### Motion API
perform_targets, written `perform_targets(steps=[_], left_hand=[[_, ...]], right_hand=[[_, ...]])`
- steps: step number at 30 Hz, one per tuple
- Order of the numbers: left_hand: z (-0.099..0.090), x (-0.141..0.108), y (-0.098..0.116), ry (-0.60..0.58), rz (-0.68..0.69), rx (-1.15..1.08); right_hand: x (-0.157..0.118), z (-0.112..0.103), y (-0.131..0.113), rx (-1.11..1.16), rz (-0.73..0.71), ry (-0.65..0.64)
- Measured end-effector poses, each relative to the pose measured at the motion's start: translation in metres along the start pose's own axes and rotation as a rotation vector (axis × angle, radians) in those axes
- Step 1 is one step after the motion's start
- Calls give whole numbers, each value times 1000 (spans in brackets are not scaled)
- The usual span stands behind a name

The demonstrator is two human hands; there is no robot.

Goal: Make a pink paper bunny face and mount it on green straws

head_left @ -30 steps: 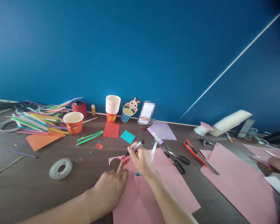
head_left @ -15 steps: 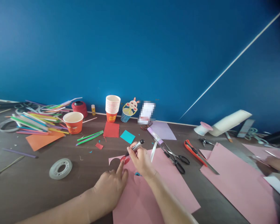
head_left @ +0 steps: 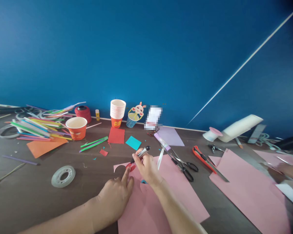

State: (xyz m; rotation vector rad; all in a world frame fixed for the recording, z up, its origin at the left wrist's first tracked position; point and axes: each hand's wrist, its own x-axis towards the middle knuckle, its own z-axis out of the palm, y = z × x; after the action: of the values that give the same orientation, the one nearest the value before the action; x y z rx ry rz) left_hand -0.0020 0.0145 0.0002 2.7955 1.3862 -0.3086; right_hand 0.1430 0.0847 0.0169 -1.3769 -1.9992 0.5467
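Observation:
A black-and-silver marker [head_left: 142,153] is gripped in my right hand [head_left: 147,169], its tip down by a small red paper piece [head_left: 131,167]. My left hand [head_left: 116,196] presses that red piece with its index fingertip, the thumb stretched out beside it and the other fingers curled. Under both hands lies a pink sheet [head_left: 178,185] with a rounded cut-out at its upper left corner. A small blue round piece [head_left: 143,182] shows on the sheet, partly hidden by my right wrist.
Scissors [head_left: 185,165] and a red box cutter [head_left: 205,159] lie to the right. Tape [head_left: 63,176], an orange cup [head_left: 76,128] and coloured sticks [head_left: 36,128] are at the left. Stacked cups [head_left: 117,113] stand behind. Another person's hand [head_left: 291,171] is at the far right.

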Motion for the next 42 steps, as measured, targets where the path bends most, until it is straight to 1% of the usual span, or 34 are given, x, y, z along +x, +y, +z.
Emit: perform_targets(steps=[4, 14, 18, 21, 23, 26, 30, 33, 35, 39, 42], left_hand=[[1, 0, 0, 8, 0, 6], [2, 1, -1, 25, -2, -15], [-3, -1, -4, 36, -31, -132], [-7, -5, -8, 89, -61, -292], [-8, -8, -10, 116, -74, -358], [-8, -10, -10, 121, -76, -372], [-8, -10, -7, 92, -104, -312], [-10, -8, -6, 64, -128, -264], [-12, -8, -5, 54, -141, -237], [-13, -9, -3, 37, -141, -211], [-12, -10, -3, 51, -127, -195]], right_hand=[[0, 0, -1, 5, -11, -7], [-1, -2, -1, 18, 14, -6], [-3, -2, -1, 57, 17, 20], [-4, -3, 0, 91, 21, 47], [-4, -5, 1, 117, 24, 66], [-5, -6, 3, 159, 21, 99], [-6, -4, 3, 251, 21, 123], [-8, -1, 0, 335, 69, 92], [-10, 0, -3, 334, 86, 49], [-13, -1, -8, 281, 22, -36], [-14, -1, -9, 231, -8, -56]])
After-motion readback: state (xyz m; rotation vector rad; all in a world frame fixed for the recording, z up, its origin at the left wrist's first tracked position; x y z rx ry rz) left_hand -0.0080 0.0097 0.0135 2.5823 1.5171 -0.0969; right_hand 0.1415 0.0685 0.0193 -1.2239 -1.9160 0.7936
